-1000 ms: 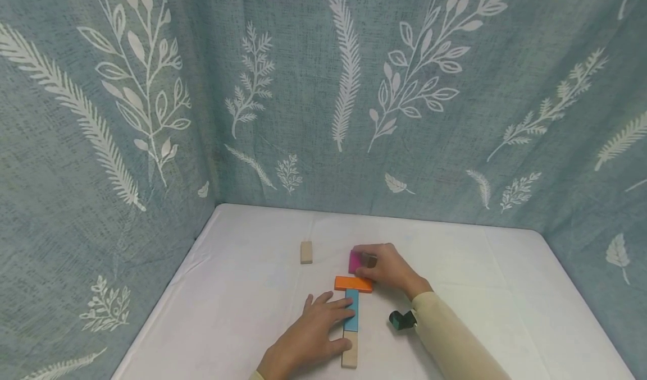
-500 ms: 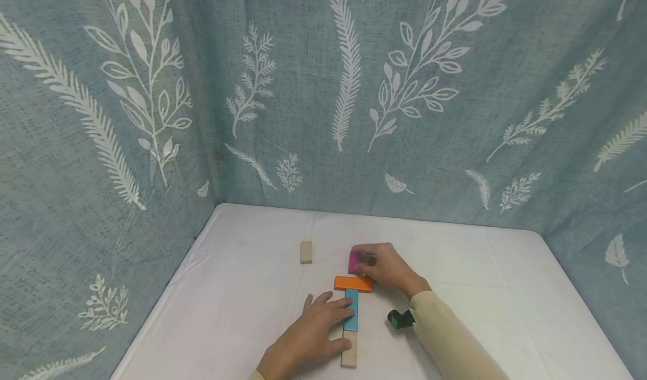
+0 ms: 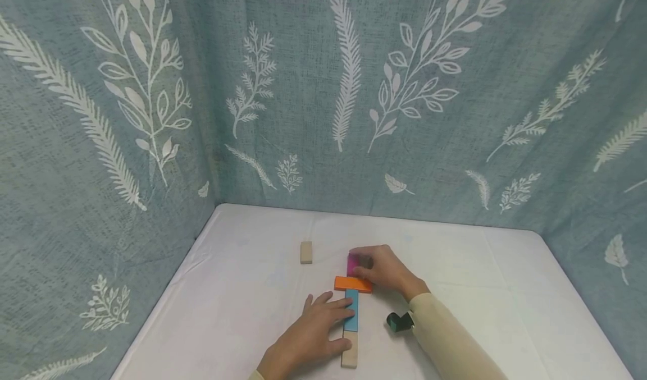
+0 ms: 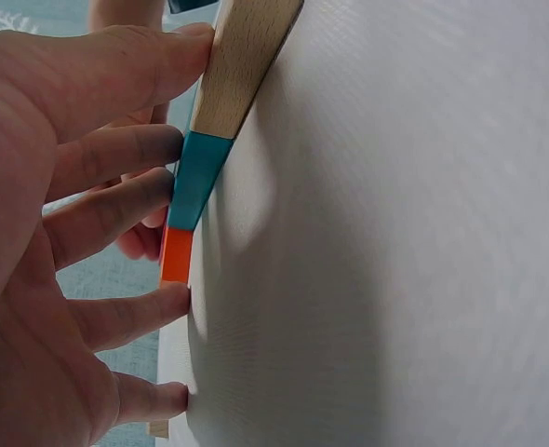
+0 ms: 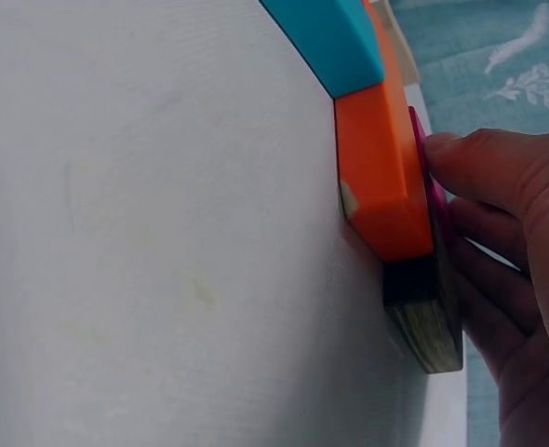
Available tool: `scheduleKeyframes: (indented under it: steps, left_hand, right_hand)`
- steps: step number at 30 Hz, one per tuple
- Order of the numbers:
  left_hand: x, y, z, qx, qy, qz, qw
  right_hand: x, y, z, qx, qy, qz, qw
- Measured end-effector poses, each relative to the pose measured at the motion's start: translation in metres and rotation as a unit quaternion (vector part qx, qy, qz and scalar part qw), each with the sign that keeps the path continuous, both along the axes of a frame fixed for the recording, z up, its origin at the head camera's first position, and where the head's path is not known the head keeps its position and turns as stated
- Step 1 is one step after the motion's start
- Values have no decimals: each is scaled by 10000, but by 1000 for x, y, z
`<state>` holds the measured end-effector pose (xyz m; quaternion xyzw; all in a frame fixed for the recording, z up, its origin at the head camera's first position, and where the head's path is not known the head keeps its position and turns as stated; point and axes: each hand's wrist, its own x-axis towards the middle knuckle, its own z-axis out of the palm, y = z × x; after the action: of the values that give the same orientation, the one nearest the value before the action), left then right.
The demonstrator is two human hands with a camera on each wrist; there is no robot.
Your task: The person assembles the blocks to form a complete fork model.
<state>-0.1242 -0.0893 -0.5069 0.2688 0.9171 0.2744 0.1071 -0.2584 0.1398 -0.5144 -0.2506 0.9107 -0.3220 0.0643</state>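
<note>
My right hand (image 3: 384,265) pinches a magenta block (image 3: 352,264) between thumb and fingers, close against the far side of an orange block (image 3: 349,283). A dark block (image 5: 423,321) with visible wood grain lies beside it under the hand, partly hidden in the head view. The orange block lies crosswise at the end of a blue block (image 3: 351,318), which meets a plain wooden block (image 3: 349,357) end to end. My left hand (image 3: 313,329) has its fingers spread; fingertips rest on or against the blue block, and the thumb touches the wooden block.
Another plain wooden block (image 3: 306,252) lies apart, farther back to the left. A dark green and black object (image 3: 399,322) sits at the right sleeve. Everything is on a white-covered table (image 3: 242,290), with a patterned teal curtain (image 3: 303,88) behind and at both sides.
My right hand has moved slightly nearer and left, bringing the magenta block up to the orange one. The left hand and the row of blocks look still.
</note>
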Motion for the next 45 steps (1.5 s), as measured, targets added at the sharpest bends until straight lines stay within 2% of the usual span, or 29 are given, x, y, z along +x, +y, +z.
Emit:
scheduleKeyframes:
  steps: [12,23,29,35,40,45]
  left_hand:
    - [1,0,0,2,-90,31,10000]
    - [2,-2,2,67,-35,2,10000]
    - [1,-1,6,-10,-152,31,9999]
    - [1,0,6,-86,-214,80,9997]
    - [1,0,6,-153,-233,82,9996]
    - [2,0,4,-185,-170,69,9997]
  right_hand:
    - [5,1,1,56,-68,55,9999]
    - [2,1,3,103,208,248,9994]
    - [2,6,8,67,97,-186,9998]
    - [5,14,15,-249,-212,-576,9978]
    - [14,19,14,-299,92,-684,9972]
    - [33,22,13,-379,316,-624,9968]
